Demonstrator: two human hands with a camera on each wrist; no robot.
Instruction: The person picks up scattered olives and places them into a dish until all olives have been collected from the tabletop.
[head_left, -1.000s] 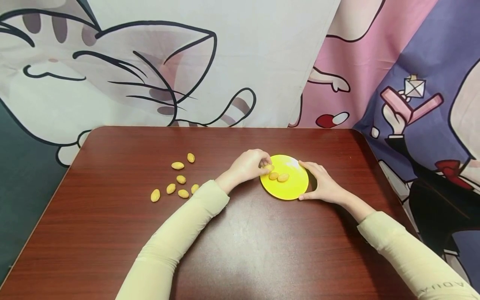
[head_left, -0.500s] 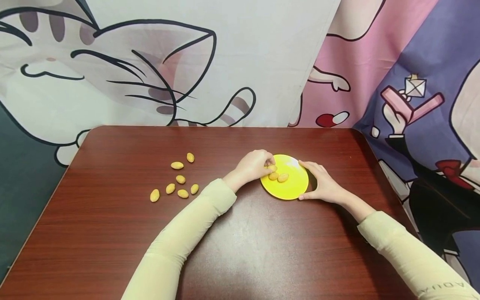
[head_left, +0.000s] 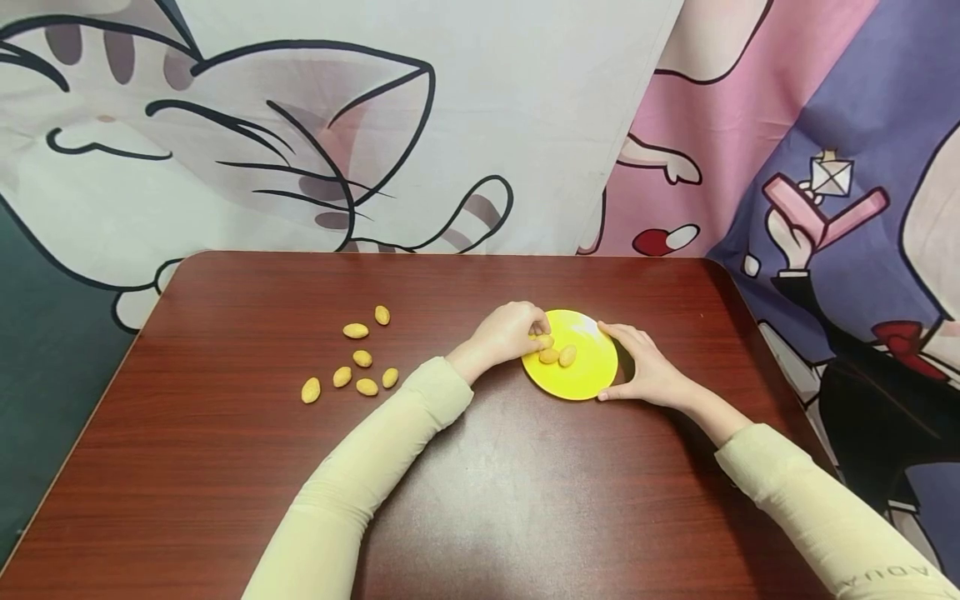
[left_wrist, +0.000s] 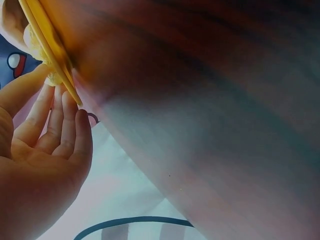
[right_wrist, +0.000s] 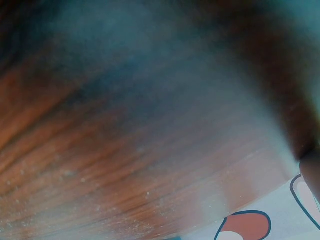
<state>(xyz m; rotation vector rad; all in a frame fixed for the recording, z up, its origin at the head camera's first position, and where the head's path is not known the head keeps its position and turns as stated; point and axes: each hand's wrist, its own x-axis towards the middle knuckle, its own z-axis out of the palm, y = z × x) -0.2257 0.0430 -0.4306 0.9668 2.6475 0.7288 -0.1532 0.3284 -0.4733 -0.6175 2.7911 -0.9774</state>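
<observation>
A round yellow plate (head_left: 573,383) lies on the table, right of centre. My left hand (head_left: 504,335) is over its left rim, thumb and fingertips pinching a small yellow oval nut-like piece (head_left: 546,342). In the left wrist view, the left hand (left_wrist: 50,135) has its thumb and index finger at a wrinkled yellow piece (left_wrist: 53,79) by the rim. Two similar pieces (head_left: 567,356) lie on the plate beside those fingertips. My right hand (head_left: 648,367) holds the plate's right side, fingers at the upper edge and thumb at the lower. The right wrist view does not show its fingertips.
Several loose yellow oval pieces (head_left: 363,358) are scattered on the left half of the brown wooden table (head_left: 480,500). Behind the table hangs a printed cartoon cloth (head_left: 555,125), which also runs down the right side.
My left hand has shifted slightly right with its piece, further onto the plate. A piece on the plate has turned a little. The right hand stays where it was.
</observation>
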